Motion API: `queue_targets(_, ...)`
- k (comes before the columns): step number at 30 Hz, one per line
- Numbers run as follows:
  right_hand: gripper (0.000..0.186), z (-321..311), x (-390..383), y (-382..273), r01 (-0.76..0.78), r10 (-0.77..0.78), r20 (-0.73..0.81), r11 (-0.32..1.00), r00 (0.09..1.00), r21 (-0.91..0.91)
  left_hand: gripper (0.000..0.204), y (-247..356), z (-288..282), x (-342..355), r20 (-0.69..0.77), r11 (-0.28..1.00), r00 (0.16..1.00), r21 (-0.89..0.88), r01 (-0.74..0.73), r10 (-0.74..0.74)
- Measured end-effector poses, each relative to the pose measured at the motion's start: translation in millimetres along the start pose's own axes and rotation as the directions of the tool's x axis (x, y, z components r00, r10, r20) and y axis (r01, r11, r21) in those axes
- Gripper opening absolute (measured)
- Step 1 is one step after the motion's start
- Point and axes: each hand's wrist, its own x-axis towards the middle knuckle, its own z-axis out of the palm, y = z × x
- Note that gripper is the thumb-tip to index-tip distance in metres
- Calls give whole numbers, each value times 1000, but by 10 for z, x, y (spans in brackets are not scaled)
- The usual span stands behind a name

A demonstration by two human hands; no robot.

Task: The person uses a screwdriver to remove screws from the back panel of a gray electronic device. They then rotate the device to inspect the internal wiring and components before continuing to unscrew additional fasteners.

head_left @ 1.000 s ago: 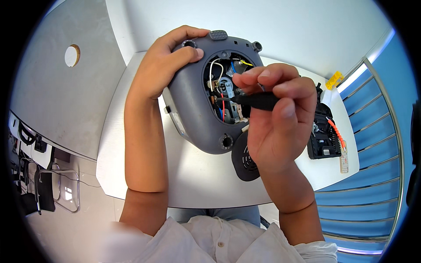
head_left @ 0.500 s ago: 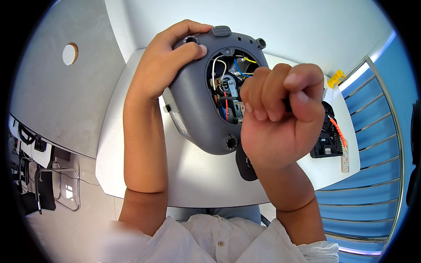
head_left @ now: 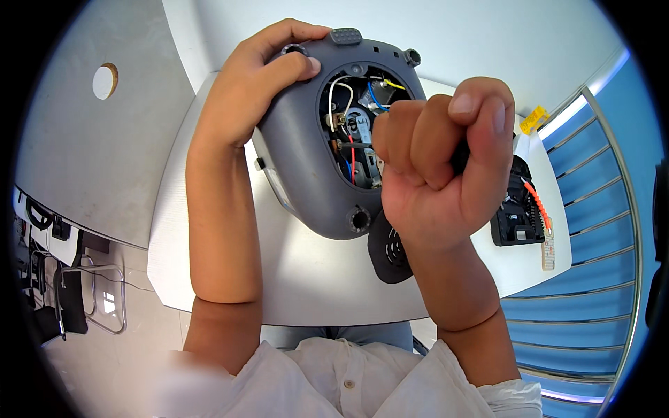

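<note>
A dark grey rounded appliance, which looks like a rice cooker (head_left: 293, 174), lies on the table with its underside toward me. Its round base opening shows white, red, blue and yellow wires and metal parts. My left hand (head_left: 254, 76) is closed over its upper left edge, thumb beside a round foot. My right hand (head_left: 446, 153) is curled in a fist in front of the opening's right side. From it a thin dark shaft, apparently a screwdriver (head_left: 357, 145), reaches in among the parts; its handle is hidden in my fingers. Below lies a dark slotted cover (head_left: 387, 252), partly behind my right wrist.
On the white table (head_left: 313, 292), at the right, lies an open black tool case (head_left: 509, 233) with an orange flexible shaft (head_left: 536, 202) across it. A small yellow item (head_left: 534, 120) sits at the far right edge. Metal railings (head_left: 592, 209) stand beyond; a grey panel (head_left: 104, 139) is at the left.
My right fist has turned and moved slightly up and left. The appliance sits slightly further up and left in view, with my left hand still on it. More of the slotted cover shows.
</note>
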Motion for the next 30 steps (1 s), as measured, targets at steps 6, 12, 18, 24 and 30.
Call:
queue_targets(6,28,-238,102,-11,-91,50,282,987,958,133,38,-12,-9,4,36,999,999,-29,-33,34)
queue_targets(12,23,-313,145,-99,-212,182,246,972,952,102,38,-18,14,-2,33,998,998,-41,-57,59)
queue_targets(18,17,6,-18,-200,-243,233,-275,970,933,0,38,-29,-20,-7,-8,999,1000,-36,-7,6)
queue_targets(24,14,124,-86,-115,-87,93,-364,996,927,33,37,-12,-12,-19,5,999,1000,-35,-2,2)
queue_targets(30,21,33,-118,-31,-24,18,-200,999,980,-25,38,-37,-25,-10,12,999,1000,-40,-11,12)
